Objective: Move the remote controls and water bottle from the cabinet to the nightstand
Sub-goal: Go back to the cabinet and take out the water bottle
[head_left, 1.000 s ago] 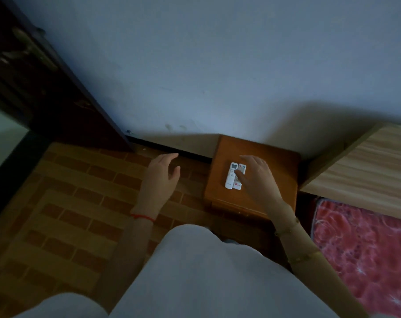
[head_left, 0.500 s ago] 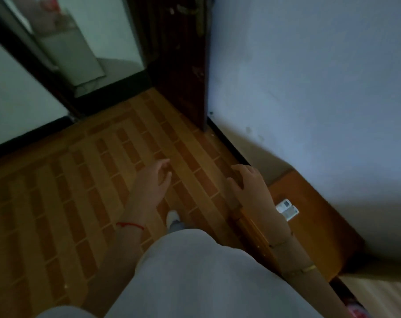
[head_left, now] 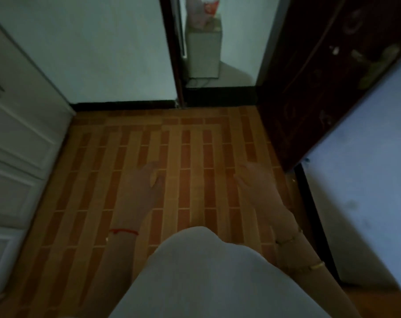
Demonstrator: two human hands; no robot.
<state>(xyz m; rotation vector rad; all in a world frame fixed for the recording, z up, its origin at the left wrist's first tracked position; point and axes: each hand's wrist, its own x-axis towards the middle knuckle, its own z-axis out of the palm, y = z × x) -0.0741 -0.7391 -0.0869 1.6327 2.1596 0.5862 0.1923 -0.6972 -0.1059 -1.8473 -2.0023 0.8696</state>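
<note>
While the room is dim and the picture a bit blurry, the big brick-pattern floor [head_left: 190, 157] fills the middle and lies bare and wide between the two hands. It ends at a dark strip along the bottom of the far wall [head_left: 103, 53]. On the left edge stands a tall white cabinet [head_left: 15, 145] with panel doors, running right down to the floor. On the right a dark brown door [head_left: 321, 76] stands open and leans into the room, and next to it a pale blue wall [head_left: 367, 180] closes that side. Between the far wall and the door is an open doorway, and past it sits a pale boxy thing [head_left: 204, 51] with something pink on top; I cannot tell what it is.

At the bottom is the person's white clothing [head_left: 206, 276]. The left hand [head_left: 144, 187] hangs over the floor with its fingers loose and spread, holding nothing. A thin red string [head_left: 123, 231] goes round that wrist. The right hand [head_left: 259, 184] is also up over the floor, near the door's bottom corner, fingers apart and empty. Two thin gold bangles [head_left: 289, 239] sit on that arm.

No remote controls or water bottle show anywhere in this view, so I cannot tell where they are.
</note>
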